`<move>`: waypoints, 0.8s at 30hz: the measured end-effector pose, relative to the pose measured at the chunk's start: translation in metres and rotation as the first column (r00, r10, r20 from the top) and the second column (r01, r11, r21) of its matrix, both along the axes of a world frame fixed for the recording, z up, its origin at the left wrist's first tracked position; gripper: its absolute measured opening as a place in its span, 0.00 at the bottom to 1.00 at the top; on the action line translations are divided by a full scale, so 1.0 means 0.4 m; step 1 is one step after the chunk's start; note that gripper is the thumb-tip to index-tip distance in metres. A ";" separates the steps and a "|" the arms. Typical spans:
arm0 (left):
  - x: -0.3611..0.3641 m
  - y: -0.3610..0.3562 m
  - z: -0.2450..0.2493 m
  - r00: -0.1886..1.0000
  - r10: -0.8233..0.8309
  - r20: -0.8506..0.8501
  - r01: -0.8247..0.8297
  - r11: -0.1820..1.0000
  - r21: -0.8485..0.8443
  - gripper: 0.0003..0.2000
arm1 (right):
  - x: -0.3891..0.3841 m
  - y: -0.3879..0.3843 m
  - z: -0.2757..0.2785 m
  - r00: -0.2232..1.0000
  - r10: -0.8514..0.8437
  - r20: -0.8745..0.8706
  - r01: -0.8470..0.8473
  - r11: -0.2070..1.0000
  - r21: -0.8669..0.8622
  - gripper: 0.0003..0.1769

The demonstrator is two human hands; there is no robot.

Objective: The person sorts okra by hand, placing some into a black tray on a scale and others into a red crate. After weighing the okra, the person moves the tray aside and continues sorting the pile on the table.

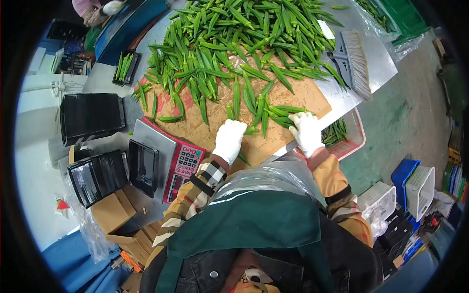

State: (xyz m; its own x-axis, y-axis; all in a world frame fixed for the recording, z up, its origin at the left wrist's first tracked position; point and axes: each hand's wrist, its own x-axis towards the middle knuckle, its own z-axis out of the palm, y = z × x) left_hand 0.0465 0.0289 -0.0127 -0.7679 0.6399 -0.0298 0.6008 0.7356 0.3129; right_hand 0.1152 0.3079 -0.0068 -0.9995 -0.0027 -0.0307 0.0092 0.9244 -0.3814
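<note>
A large heap of green okra (229,44) covers the far side of the work surface, with looser pods spread over brown cardboard (312,97) toward me. My left hand (229,140), in a white glove, is closed at the cardboard's near side. An okra pod (229,112) sticks up beyond its fingertips, and part of another pod shows at its right; the grip itself is partly hidden. To the right, my white-gloved right hand (309,133) has its thumb and fingers apart, beside the ends of a few okra pods (279,117).
At left stand a red-edged digital scale (183,161), a black tray (143,167) and stacked black trays (93,117). A brush (352,63) lies at the right edge. Below is a pink crate (359,139) holding okra. Another person's gloved hand (112,7) shows top left.
</note>
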 end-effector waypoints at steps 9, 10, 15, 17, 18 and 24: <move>0.045 -0.100 0.135 0.996 0.024 0.084 -0.028 0.998 0.047 0.11 | 0.027 0.005 0.014 0.984 -0.121 -0.129 0.090 0.970 -0.225 0.17; 0.063 -0.109 0.114 0.995 -0.058 0.080 0.053 0.997 0.065 0.10 | 0.026 -0.013 0.014 0.989 -0.103 -0.107 0.079 0.974 -0.211 0.17; 0.106 -0.102 0.041 0.973 -0.221 -0.072 0.214 0.973 -0.086 0.08 | 0.023 -0.102 -0.077 0.998 -0.005 -0.055 -0.001 0.995 -0.100 0.16; 0.096 -0.095 0.047 0.983 -0.170 0.065 0.179 0.968 -0.174 0.08 | 0.024 -0.097 -0.089 0.996 -0.010 -0.091 -0.006 0.985 -0.171 0.17; 0.095 -0.096 0.055 0.982 -0.135 0.134 0.162 0.962 -0.221 0.09 | 0.030 -0.084 -0.080 0.995 -0.012 -0.104 -0.014 0.970 -0.241 0.18; 0.074 -0.123 0.078 0.535 0.263 0.802 -0.775 0.531 0.343 0.17 | 0.105 0.076 0.105 0.887 -0.076 0.456 0.459 0.247 -0.853 0.27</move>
